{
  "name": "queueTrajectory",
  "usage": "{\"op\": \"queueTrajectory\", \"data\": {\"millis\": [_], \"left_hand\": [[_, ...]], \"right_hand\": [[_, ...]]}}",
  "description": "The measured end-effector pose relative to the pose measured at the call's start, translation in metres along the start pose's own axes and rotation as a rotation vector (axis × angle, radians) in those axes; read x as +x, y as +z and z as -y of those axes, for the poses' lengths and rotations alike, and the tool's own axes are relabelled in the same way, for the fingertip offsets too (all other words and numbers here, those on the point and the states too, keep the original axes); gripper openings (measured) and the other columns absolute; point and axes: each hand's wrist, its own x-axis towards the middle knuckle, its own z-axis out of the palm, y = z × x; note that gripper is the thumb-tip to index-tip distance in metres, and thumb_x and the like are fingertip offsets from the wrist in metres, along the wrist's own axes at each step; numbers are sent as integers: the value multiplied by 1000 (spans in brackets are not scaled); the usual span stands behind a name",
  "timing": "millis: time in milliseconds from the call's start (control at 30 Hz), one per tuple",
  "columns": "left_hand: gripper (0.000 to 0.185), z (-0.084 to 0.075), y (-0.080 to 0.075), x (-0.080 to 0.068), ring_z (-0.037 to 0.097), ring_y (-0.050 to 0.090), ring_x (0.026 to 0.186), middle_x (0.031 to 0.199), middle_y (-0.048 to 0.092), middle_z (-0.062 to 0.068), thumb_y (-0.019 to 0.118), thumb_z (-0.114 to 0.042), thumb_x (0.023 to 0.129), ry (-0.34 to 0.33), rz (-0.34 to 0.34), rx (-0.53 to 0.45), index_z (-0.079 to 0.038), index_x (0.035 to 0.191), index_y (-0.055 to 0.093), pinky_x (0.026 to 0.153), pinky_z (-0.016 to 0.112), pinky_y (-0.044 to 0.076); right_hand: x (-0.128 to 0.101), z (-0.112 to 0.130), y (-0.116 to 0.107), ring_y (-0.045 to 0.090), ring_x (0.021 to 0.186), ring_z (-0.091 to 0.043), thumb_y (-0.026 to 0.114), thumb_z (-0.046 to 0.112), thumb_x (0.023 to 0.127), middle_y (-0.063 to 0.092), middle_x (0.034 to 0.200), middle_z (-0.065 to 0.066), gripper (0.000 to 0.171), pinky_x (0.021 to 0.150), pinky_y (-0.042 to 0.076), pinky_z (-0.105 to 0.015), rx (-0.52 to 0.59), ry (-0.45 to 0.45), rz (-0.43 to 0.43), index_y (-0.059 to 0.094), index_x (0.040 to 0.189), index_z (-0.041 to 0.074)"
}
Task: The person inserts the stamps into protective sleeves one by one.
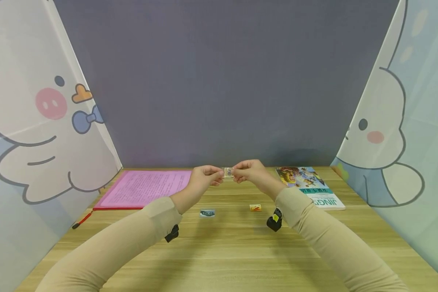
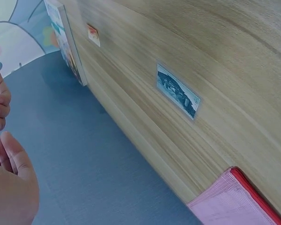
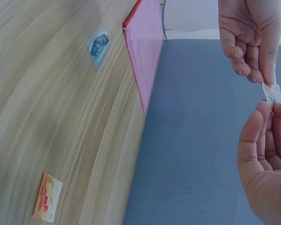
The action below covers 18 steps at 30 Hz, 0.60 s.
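A small stamp in a clear sleeve (image 1: 228, 172) is held up above the far part of the table. My left hand (image 1: 198, 184) pinches its left edge between thumb and fingertips, while my right hand (image 1: 257, 177) pinches the right edge. In the right wrist view the sleeve (image 3: 273, 93) stretches between the two hands; its picture is too small to read. A teal stamp (image 1: 207, 213) lies flat on the table below, nearer the left arm. To its right lies a yellow-orange stamp (image 1: 255, 208). The left wrist view cuts off most of both hands.
A pink printed sheet on a red-edged folder (image 1: 146, 188) lies at the back left, with a red cord with a dark tip (image 1: 83, 219) beside it. At the back right is a colourful book (image 1: 310, 187). A dark panel (image 1: 226, 81) rises behind the wooden table (image 1: 219, 259).
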Motion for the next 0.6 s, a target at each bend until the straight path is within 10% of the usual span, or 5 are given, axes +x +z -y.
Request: {"op": "queueTrajectory", "data": {"millis": [600], "left_hand": [[16, 0, 1, -2, 10, 67, 69, 83, 73, 11, 68, -10, 91, 20, -7, -6, 4, 100, 70, 68, 27, 60]], "right_hand": [[1, -6, 0, 67, 82, -17, 62, 16, 96, 71, 91, -5, 27, 91, 57, -43, 97, 21, 82, 62, 114, -5]]}}
